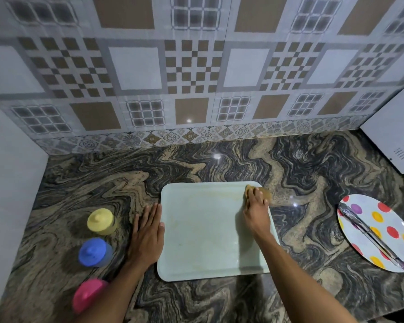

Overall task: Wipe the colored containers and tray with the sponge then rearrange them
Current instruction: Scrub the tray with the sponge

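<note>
Nothing to read here: no lettering, label or number legible on the tray [196,229], containers [100,221], plate [397,217] or the appliance [392,127] at the counter's [196,164] right edge.

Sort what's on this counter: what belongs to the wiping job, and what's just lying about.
Job in hand: sponge gripped by the right hand, pale tray, yellow container, blue container, pink container.

Lying about: polka-dot plate, metal tongs lying on it, white appliance at the right edge.
</note>
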